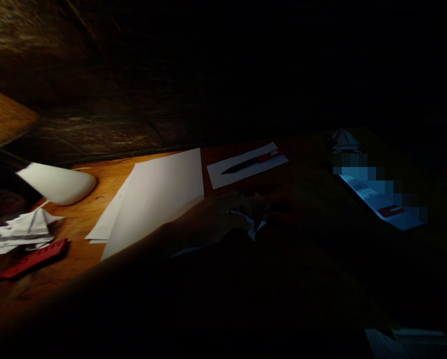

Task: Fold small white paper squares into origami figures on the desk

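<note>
My left hand (pixel 228 212) reaches in from the lower left, its fingers bent around a small piece of folded white paper (pixel 253 228). Close against the paper's other side, my right hand (pixel 281 202) shows only as a dim reddish shape, and its fingers are lost in the dark. Just beyond both hands lies a knife (pixel 243 164) with a black blade and a red handle, on a strip of white paper (pixel 216 178). Large white sheets (pixel 163 189) overlap to the left, partly behind my left forearm.
A white lamp base (pixel 61 183) stands at the left on the wooden table (pixel 79 259). Near it are a folded paper shape (pixel 25 229) and a red notched object (pixel 34 259). Another folded paper (pixel 345 140) and a lit, partly pixelated phone-like screen (pixel 380 197) are at the right.
</note>
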The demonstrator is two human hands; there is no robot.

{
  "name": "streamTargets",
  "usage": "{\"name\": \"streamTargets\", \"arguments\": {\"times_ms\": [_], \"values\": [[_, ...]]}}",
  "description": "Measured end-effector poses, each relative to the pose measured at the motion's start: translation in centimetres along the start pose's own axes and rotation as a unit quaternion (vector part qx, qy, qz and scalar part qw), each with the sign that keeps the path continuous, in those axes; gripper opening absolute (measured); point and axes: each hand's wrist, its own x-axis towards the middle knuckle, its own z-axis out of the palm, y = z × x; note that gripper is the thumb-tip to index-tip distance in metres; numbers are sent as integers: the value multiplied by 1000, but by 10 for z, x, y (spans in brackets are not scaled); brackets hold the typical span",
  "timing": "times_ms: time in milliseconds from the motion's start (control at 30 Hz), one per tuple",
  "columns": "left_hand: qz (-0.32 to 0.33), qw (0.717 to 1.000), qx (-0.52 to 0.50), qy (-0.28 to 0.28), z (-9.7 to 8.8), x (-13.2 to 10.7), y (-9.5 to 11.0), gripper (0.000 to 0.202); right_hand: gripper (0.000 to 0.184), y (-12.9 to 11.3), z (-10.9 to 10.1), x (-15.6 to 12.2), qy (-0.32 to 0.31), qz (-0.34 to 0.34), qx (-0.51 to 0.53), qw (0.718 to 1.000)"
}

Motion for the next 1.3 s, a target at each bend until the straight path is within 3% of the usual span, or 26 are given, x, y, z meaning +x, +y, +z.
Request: {"name": "streamTargets", "arguments": {"times_ms": [67, 167, 300, 367, 467, 633, 767, 867, 967, 1100, 1300], "values": [[-7, 1000, 13, -3, 0, -1, 1, 17, 18, -5, -1, -3, 0, -14, 23, 1000], [71, 996, 42, -18, -4, -2, 3, 26, 15, -9, -6, -8, -12, -28, 41, 999], [133, 988, 75, -10, -7, -1, 4, 26, 23, 0, -9, -9, -67, -18, 65, 995], [140, 987, 78, -7, -7, 0, 3, 22, 17, 7, -7, -8, -79, -43, 84, 992], [138, 987, 78, -3, -5, 1, 4, 18, 14, 13, -1, -4, -41, -60, 97, 993], [110, 993, 52, 0, -4, 3, 7, 14, 14, 9, 7, 1, 23, 13, 69, 997], [115, 993, 38, 8, -2, 4, 3, 22, 17, 9, 16, 2, 58, -2, 58, 997], [108, 993, 39, 12, 0, 4, 1, 28, 16, 8, 20, 4, 63, 8, 48, 997], [105, 993, 59, 12, 0, 4, 3, 20, 14, 0, 19, 6, 61, 52, 9, 997], [129, 985, 113, 15, -1, 1, 4, 18, 13, -10, 15, 4, 100, 108, -44, 988], [128, 983, 130, 22, 0, -1, 3, 25, 11, -16, 16, 1, 107, 76, -35, 991]]}}
